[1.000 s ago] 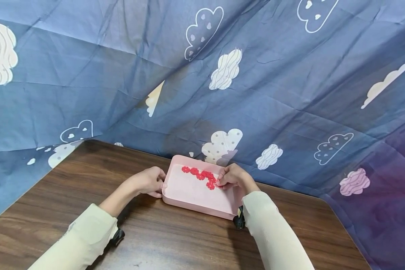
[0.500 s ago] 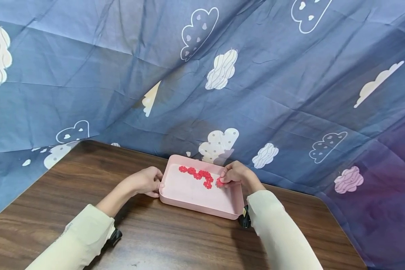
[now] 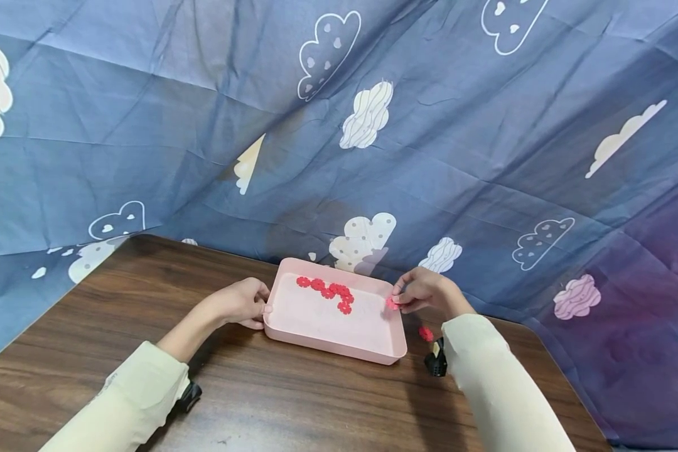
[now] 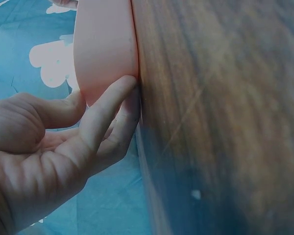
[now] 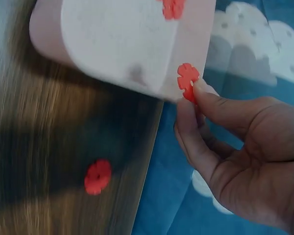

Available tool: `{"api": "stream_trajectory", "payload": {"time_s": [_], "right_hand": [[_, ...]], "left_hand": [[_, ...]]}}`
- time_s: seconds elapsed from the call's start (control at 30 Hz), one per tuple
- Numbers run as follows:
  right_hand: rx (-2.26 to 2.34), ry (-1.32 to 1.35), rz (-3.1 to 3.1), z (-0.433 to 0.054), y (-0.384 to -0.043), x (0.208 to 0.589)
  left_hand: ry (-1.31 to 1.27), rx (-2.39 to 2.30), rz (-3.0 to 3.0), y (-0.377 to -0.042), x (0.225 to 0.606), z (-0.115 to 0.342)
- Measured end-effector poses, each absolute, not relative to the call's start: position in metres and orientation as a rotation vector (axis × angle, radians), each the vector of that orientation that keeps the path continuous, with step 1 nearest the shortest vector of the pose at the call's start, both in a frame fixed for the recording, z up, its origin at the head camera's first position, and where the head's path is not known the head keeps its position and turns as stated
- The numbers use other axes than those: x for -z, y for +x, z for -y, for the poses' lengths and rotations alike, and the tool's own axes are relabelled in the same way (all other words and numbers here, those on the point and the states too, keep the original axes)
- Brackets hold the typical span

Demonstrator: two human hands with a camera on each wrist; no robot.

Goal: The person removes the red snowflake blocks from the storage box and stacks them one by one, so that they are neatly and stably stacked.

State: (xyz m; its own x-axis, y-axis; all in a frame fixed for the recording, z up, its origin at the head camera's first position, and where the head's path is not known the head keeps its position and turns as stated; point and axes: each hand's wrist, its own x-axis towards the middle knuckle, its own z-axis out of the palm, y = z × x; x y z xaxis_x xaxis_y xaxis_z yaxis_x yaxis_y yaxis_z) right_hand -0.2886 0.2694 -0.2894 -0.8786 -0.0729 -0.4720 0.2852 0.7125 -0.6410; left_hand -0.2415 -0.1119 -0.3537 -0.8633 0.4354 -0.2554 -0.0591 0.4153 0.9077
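A shallow pink tray (image 3: 316,321) lies on the brown table. My left hand (image 3: 240,304) grips its left end, thumb at the rim and fingers low against the outer wall (image 4: 105,44). Between thumb and fingers of my right hand (image 3: 426,291) is pinched a red flower-shaped plastic disc (image 5: 187,77), notched at the edge, held over the tray's right end. Several like red discs (image 3: 317,284) lie in a bent row toward the tray's back. Another red disc (image 3: 425,333) rests on the table to the right of the tray, below my right wrist.
The wooden table (image 3: 294,402) runs around the tray on the near, left and right sides. A blue cloth (image 3: 457,157) with printed clouds hangs close behind the tray and table. Dark wrist devices (image 3: 436,358) sit under both cuffs.
My right hand has lifted away from the row and moved right to the tray's end with a red disc. Another disc now shows on the table. My left hand stays at the tray.
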Motion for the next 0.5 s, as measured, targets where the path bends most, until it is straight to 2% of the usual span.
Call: {"api": "stream_trajectory", "payload": {"time_s": [0.23,0.5], "right_hand": [[1.001,0.25,-2.451,-0.308,-0.278,0.285],[1.041,0.365,-2.415,-0.346,-0.264,0.303]], "left_hand": [[0.318,-1.451,-2.208,-0.242,0.354,0.112],[0.335,-1.455,-2.206,-0.242,0.353,0.113]]}}
